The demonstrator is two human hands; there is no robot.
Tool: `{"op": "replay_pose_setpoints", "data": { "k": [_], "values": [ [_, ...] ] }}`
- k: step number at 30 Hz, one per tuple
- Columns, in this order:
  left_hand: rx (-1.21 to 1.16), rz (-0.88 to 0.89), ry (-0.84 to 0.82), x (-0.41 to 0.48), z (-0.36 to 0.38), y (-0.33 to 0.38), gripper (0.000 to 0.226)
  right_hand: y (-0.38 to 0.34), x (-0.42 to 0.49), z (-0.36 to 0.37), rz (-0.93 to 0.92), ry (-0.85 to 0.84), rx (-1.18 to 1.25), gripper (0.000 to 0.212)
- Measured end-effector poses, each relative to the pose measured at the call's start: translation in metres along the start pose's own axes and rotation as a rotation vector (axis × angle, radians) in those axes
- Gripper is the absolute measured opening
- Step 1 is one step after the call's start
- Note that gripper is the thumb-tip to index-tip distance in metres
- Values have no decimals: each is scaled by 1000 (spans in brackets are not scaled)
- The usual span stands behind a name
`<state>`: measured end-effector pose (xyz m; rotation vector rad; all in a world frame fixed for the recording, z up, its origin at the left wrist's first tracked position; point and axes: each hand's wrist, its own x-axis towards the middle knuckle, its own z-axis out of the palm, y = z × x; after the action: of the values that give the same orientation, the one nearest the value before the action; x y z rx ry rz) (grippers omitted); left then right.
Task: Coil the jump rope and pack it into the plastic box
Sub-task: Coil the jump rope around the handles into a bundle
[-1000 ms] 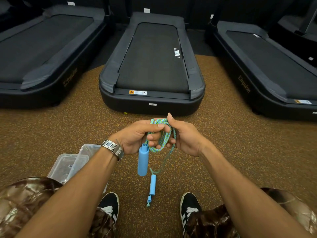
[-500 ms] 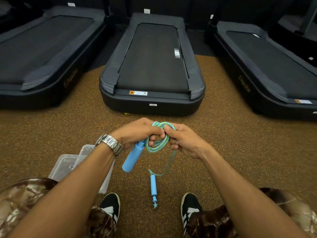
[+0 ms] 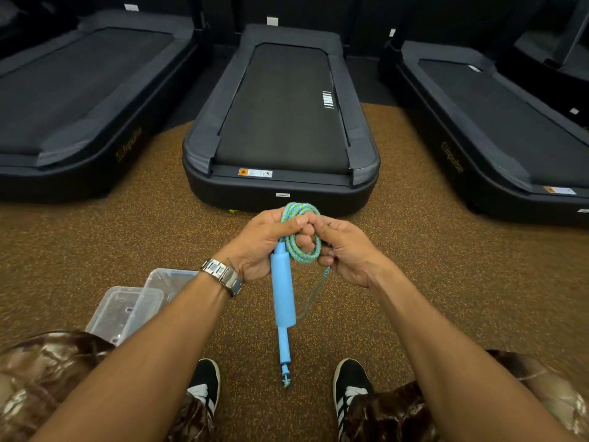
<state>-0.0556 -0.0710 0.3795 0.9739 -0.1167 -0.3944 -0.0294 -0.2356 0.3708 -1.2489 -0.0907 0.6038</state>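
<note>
The jump rope [image 3: 302,247] was soft and floppy (it looked light), wound in small loops between both hands above the floor [image 3: 446,282]. The left hand [image 3: 261,247] had its fingers closed on the loops by the hard blue handle [image 3: 283,288], the best place to grip. The right hand [image 3: 345,250] pinched the loops too. The plastic box [image 3: 127,311] sat on the floor, near the left foot.

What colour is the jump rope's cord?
The cord is braided blue and green, seen in the head view.
</note>
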Motion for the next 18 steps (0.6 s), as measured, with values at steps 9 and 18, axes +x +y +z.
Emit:
{"op": "replay_pose_setpoints", "data": {
  "k": [9, 18],
  "values": [
    [338, -122, -127, -3, -4, 16, 30, 6, 1, -2, 25, -3, 215, 16],
    [199, -127, -17, -1, 0, 7, 23, 5, 7, 3, -15, 80, 150, 13]
  ]
}}
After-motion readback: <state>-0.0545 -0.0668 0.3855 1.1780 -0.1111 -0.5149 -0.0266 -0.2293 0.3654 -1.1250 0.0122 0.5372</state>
